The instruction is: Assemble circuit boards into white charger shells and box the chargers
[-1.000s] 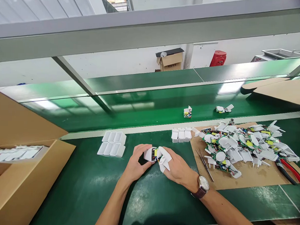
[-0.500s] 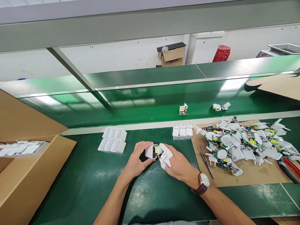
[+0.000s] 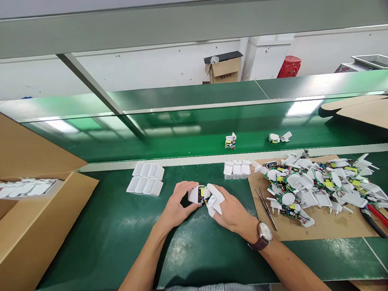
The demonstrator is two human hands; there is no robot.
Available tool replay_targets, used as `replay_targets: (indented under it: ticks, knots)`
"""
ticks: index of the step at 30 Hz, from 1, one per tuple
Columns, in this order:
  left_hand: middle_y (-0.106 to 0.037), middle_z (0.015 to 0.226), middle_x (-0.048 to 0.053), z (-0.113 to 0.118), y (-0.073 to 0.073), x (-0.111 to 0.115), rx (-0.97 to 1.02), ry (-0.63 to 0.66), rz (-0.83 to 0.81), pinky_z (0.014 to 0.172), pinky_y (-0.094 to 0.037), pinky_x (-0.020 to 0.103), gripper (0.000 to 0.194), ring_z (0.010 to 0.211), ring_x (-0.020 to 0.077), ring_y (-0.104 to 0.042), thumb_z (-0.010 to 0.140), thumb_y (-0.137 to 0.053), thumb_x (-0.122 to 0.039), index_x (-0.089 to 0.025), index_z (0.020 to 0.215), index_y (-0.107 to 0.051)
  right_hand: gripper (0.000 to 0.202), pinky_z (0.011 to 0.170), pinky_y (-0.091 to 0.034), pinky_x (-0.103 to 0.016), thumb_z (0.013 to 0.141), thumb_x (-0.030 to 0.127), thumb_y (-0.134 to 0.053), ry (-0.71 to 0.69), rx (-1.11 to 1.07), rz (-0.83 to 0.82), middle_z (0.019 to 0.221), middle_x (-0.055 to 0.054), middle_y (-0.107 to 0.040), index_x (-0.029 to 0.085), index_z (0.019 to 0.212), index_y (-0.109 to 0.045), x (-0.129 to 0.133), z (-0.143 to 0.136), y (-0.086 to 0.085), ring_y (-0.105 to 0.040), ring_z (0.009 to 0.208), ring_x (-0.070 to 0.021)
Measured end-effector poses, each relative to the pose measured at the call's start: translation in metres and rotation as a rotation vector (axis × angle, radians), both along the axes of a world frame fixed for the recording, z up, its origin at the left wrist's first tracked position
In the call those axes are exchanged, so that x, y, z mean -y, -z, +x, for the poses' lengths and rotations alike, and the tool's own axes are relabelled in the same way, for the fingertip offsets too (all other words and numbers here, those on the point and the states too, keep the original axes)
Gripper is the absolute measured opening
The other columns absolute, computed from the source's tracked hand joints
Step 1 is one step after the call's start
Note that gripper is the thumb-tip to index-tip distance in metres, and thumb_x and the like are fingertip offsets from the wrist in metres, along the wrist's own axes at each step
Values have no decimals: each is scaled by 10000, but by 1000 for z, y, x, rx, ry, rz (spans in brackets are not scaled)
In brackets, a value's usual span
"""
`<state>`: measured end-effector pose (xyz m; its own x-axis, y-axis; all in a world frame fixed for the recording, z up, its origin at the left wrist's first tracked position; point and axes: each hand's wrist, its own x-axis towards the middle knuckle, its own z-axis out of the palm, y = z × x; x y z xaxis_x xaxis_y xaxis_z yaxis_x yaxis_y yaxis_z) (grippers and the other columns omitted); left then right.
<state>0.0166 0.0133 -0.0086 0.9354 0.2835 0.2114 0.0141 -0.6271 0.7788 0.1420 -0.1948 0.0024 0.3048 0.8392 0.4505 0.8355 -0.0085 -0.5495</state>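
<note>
My left hand (image 3: pixel 178 205) is closed around a small white plastic housing (image 3: pixel 193 195) at the middle of the green bench. Against its open end is a circuit board (image 3: pixel 205 193) with a yellow component, partly inside as far as I can see. My right hand (image 3: pixel 232 209), with a watch on its wrist, grips that board from the right. White flaps (image 3: pixel 216 201) cover its fingertips; some look like plastic parts, others perhaps finger covers. Left of the hands stand several empty white housings (image 3: pixel 145 178) in two rows. Three more housings (image 3: pixel 237 169) stand beyond my right hand.
Boards with white parts (image 3: pixel 310 185) are heaped on a cardboard sheet (image 3: pixel 264 227), with tweezers (image 3: pixel 267 209) and red-handled pliers (image 3: pixel 380 220). Two board assemblies, one left (image 3: pixel 230 141) and one right (image 3: pixel 279 137), lie on the green belt (image 3: pixel 181 147). An open carton (image 3: pixel 51 225) stands left.
Both board assemblies on the belt have shifted left. My hands keep almost the same hold on the housing and board. The view has tilted slightly.
</note>
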Motion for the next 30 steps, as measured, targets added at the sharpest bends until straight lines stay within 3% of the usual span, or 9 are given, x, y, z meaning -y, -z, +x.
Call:
replay_targets:
  ticks: [11, 17, 20, 23, 26, 30]
  knots:
    - [-651, 1307, 93, 1, 1, 5, 16, 34, -11, 1117, -479, 541, 512, 1286, 295, -552, 864, -784, -346, -295, 1340, -601, 757, 965, -621, -511, 958, 175, -537, -1, 19, 13, 1408, -211, -549, 155, 1618, -167, -1, -1, 9, -613, 1235, -344]
    - [-588, 1330, 128, 3, 2, 17, -9, 109, -126, 1016, -561, 450, 500, 1174, 265, -624, 875, -712, -254, -253, 1354, -572, 608, 928, -610, -509, 960, 224, -636, -15, -9, 43, 1270, -151, -645, 211, 1514, -385, -5, -1, -1, -647, 1086, -307]
    - [-643, 1308, 118, 3, 1, 17, -42, 143, -157, 1067, -526, 471, 411, 1189, 272, -633, 934, -649, -288, -245, 1341, -603, 563, 1000, -582, -521, 934, 296, -729, -14, -57, 66, 1280, -132, -643, 241, 1437, -483, -6, 2, -5, -623, 1163, -301]
    - [-662, 1360, 106, 3, 2, 14, -73, 113, -232, 1141, -472, 488, 363, 1259, 283, -620, 977, -607, -362, -239, 1317, -634, 528, 1093, -539, -528, 970, 234, -667, -37, -66, 108, 1414, -149, -575, 252, 1463, -478, -7, 6, 4, -570, 1317, -292]
    - [-566, 1534, 101, 2, 4, 13, -98, 103, -418, 1222, -392, 482, 542, 1411, 287, -534, 982, -610, -425, -264, 1489, -509, 483, 1096, -555, -468, 1009, 189, -582, -54, -58, 111, 1449, -142, -568, 255, 1477, -480, -9, 8, 20, -598, 1318, -259]
    - [-354, 1690, 94, 0, 4, 16, -88, 150, -583, 1293, -242, 520, 773, 1557, 274, -345, 1020, -564, -432, -331, 1660, -143, 401, 1014, -611, -431, 1026, 205, -546, -53, 59, 46, 1381, -144, -620, 227, 1426, -539, -13, 9, 32, -666, 1208, -259]
